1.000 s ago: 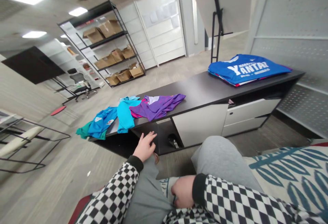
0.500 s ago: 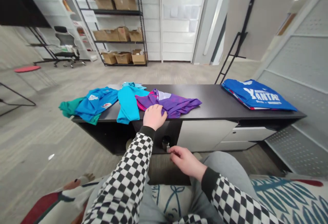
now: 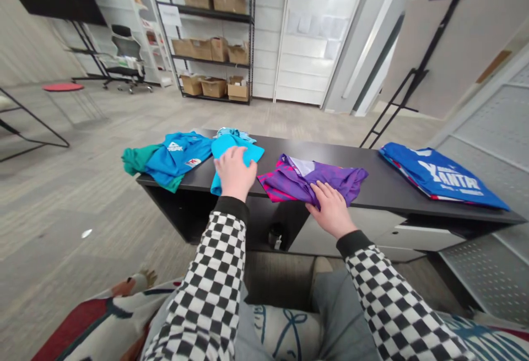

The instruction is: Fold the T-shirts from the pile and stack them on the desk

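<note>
A crumpled purple and pink shirt [image 3: 306,179] lies on the dark cabinet top, with my right hand [image 3: 328,204] resting on its front edge, fingers spread. To its left, my left hand [image 3: 236,172] lies on a bright cyan garment [image 3: 252,153], fingers apart. Behind that sits a pale blue patterned cloth [image 3: 233,133]. A blue shirt [image 3: 177,157] with white and red logos is at the left end, over a green garment [image 3: 140,158]. Flat stacked shirts, a blue one [image 3: 442,173] with white lettering uppermost, lie at the right end.
The low cabinet [image 3: 273,146] spans the view, with an open compartment holding a dark cup [image 3: 275,236]. Beyond it are a shelf rack [image 3: 215,63] with cardboard boxes, a chair [image 3: 126,55], a red stool [image 3: 63,87] and a board on a black stand [image 3: 413,80].
My left hand has moved from the purple shirt to the cyan garment. My right hand has risen onto the purple shirt, which now lies farther right, apart from the cyan one. The view has shifted.
</note>
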A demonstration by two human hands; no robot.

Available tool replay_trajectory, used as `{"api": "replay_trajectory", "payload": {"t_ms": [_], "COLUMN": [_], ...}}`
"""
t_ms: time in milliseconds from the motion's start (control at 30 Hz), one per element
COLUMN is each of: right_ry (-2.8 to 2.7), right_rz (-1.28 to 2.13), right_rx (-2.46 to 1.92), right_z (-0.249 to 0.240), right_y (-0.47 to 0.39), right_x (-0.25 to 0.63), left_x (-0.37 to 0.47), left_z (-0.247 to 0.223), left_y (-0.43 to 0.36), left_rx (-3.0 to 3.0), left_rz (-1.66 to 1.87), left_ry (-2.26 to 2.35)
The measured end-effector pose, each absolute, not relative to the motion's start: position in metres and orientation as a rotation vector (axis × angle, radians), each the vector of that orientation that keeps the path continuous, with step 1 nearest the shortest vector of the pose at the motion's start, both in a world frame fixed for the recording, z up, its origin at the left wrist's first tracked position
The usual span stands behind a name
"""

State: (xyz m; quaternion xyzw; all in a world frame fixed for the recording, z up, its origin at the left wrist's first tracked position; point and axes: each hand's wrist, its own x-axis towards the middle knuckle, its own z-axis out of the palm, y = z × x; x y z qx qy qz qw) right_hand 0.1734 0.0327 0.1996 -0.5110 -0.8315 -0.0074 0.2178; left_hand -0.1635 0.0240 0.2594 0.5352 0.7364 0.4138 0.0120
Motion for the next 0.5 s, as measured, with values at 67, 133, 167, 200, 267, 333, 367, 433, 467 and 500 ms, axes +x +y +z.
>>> {"api": "replay_trajectory", "payload": {"t_ms": [67, 133, 167, 200, 267, 333, 367, 433, 467, 500], "right_ry": [-2.334, -2.348, -2.353, -2.356, -2.35, -2.335, -2.329, -2.323, -2.324, -2.325], "right_rz": [-0.082, -0.082, -0.081, -0.083, -0.094, -0.093, -0.087, -0.072, -0.066, -0.061], "right_rx": [-1.435, -1.435, -1.432, -1.427, -1.42, -1.421, -1.422, -1.415, -1.407, -1.399], "right_z": [0.192, 0.19, 0.191, 0.191, 0.192, 0.191, 0.191, 0.19, 0.19, 0.19], "right_y": [0.032, 0.031, 0.031, 0.031, 0.031, 0.03, 0.03, 0.028, 0.027, 0.027], "right_x": [0.175, 0.176, 0.176, 0.176, 0.176, 0.176, 0.176, 0.177, 0.178, 0.178], "left_x": [-0.197, -0.218, -0.223, -0.226, -0.228, -0.229, -0.23, -0.236, -0.24, -0.244], "left_z": [0.257, 0.25, 0.246, 0.243, 0.239, 0.238, 0.239, 0.242, 0.245, 0.249], "left_y": [0.022, 0.019, 0.018, 0.017, 0.015, 0.012, 0.01, 0.006, 0.004, 0.002], "left_rx": [1.463, 1.434, 1.462, 1.498, 1.536, 1.509, 1.475, 1.38, 1.33, 1.31], "left_rz": [1.079, 0.891, 0.846, 0.836, 0.87, 0.916, 0.956, 1.109, 1.218, 1.31], "left_ry": [2.5, 2.517, 2.503, 2.496, 2.499, 2.49, 2.48, 2.466, 2.469, 2.474]}}
